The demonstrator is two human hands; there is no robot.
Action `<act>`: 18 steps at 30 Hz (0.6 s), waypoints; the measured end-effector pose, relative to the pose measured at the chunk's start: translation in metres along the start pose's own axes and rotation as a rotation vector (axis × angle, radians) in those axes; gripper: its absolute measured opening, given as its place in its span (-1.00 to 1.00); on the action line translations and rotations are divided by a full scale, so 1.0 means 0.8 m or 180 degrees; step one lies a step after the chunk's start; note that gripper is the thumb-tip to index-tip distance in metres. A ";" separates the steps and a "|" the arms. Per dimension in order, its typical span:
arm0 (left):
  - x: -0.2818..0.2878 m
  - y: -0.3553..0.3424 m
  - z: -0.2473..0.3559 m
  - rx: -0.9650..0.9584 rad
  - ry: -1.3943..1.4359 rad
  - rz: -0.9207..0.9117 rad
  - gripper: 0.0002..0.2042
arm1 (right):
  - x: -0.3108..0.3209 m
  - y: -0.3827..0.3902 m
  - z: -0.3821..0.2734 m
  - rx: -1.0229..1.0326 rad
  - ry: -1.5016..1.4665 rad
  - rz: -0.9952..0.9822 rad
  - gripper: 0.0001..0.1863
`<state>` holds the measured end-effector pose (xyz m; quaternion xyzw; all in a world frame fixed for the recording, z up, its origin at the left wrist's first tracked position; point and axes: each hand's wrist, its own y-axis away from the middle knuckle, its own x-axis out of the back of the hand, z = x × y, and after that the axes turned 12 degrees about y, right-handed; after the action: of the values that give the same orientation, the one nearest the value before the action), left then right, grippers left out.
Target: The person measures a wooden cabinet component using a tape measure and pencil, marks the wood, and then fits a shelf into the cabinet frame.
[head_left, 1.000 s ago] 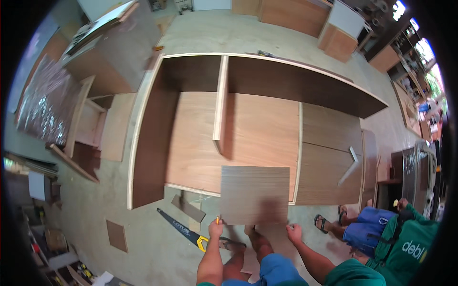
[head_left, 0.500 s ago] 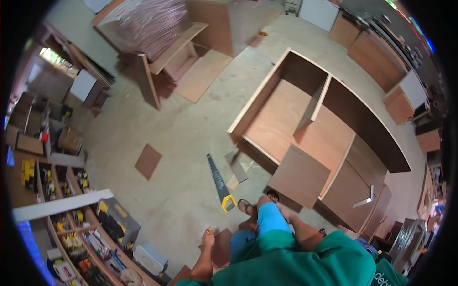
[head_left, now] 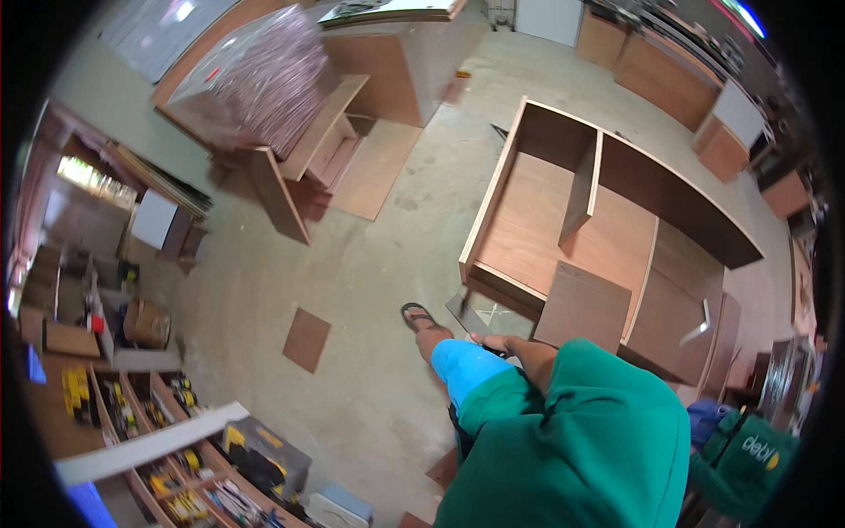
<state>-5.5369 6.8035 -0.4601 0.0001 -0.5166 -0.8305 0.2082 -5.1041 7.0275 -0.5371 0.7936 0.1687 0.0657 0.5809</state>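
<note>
My right hand [head_left: 493,341] reaches low in front of my blue shorts, beside a narrow grey board offcut [head_left: 468,314] on the floor. The fingers are small and partly hidden, so I cannot tell whether they grip anything. Just beyond it lies a large brown cabinet carcass [head_left: 528,224], open side up, with a divider inside. A loose brown square panel [head_left: 583,306] rests over the carcass's near edge. Neither my left hand nor the handsaw shows now; my body covers that patch of floor.
Another brown square panel [head_left: 306,341] lies on the floor at left. A compartmented wooden tool box [head_left: 195,475] with a white board [head_left: 154,444] across it stands lower left. Film-wrapped goods [head_left: 255,79] and wooden panels stand at the back. A green bag [head_left: 748,458] sits lower right.
My body has leaned forward and my left foot shows farther out. My left hand and the yellow-handled saw have gone out of sight. My right hand has come down near the offcut.
</note>
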 end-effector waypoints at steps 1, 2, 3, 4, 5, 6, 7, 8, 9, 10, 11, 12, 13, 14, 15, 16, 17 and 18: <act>-0.008 -0.012 0.022 0.0006 -0.0031 -0.0019 -0.49 | 0.000 -0.017 -0.016 -0.0209 0.0410 0.0427 0.06; -0.020 -0.026 0.044 0.0029 -0.0067 -0.0078 -0.49 | 0.009 -0.039 -0.018 -0.0275 0.0601 0.0551 0.02; -0.038 -0.043 0.072 0.0044 -0.0084 -0.0150 -0.49 | 0.024 -0.065 -0.016 -0.0334 0.0810 0.0707 -0.02; -0.053 -0.064 0.105 0.0036 -0.0132 -0.0213 -0.49 | 0.043 -0.092 -0.011 -0.0403 0.1028 0.0868 -0.05; -0.068 -0.085 0.139 0.0053 -0.0122 -0.0251 -0.49 | 0.057 -0.118 -0.012 -0.0381 0.1414 0.0887 -0.11; -0.083 -0.107 0.175 0.0078 -0.0101 -0.0278 -0.49 | 0.065 -0.143 -0.019 -0.0348 0.1808 0.0889 -0.15; -0.101 -0.132 0.222 0.0061 -0.0088 -0.0326 -0.49 | 0.077 -0.159 -0.038 -0.0350 0.1976 0.0992 -0.17; -0.115 -0.155 0.269 0.0068 -0.0051 -0.0323 -0.49 | 0.086 -0.181 -0.058 -0.0358 0.2182 0.1053 -0.18; -0.115 -0.181 0.326 0.0019 -0.0049 -0.0242 -0.48 | 0.082 -0.194 -0.092 -0.0413 0.2297 0.1000 -0.21; -0.108 -0.206 0.391 -0.0072 -0.0032 -0.0068 -0.48 | 0.066 -0.212 -0.164 -0.0337 0.2373 0.0903 -0.23; -0.100 -0.227 0.451 -0.0145 -0.0006 0.0104 -0.48 | 0.054 -0.228 -0.243 -0.0193 0.2382 0.0859 -0.26; -0.094 -0.246 0.509 -0.0219 0.0006 0.0267 -0.48 | 0.052 -0.238 -0.321 -0.0014 0.2327 0.0894 -0.29; -0.096 -0.265 0.562 -0.0256 0.0001 0.0392 -0.48 | 0.053 -0.242 -0.390 0.0201 0.2142 0.1025 -0.31; -0.106 -0.285 0.615 -0.0319 -0.0008 0.0495 -0.48 | 0.064 -0.241 -0.448 0.0553 0.1767 0.1281 -0.34; -0.142 -0.305 0.662 -0.0339 0.0008 0.0405 -0.48 | 0.104 -0.243 -0.486 0.0744 0.1668 0.1361 -0.27; -0.150 -0.323 0.722 -0.0483 0.0005 0.0429 -0.48 | 0.117 -0.236 -0.561 0.1344 0.1480 0.1560 -0.31; -0.163 -0.341 0.780 -0.0631 -0.0004 0.0331 -0.48 | 0.134 -0.222 -0.627 0.1543 0.1062 0.1542 -0.37; -0.183 -0.354 0.828 -0.0747 -0.0080 0.0041 -0.48 | 0.154 -0.204 -0.680 0.1684 0.0608 0.1532 -0.41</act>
<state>-5.6437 7.5300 -0.4260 -0.0380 -0.4183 -0.8839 0.2056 -5.1838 7.6030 -0.5307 0.9236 0.0418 0.2284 0.3052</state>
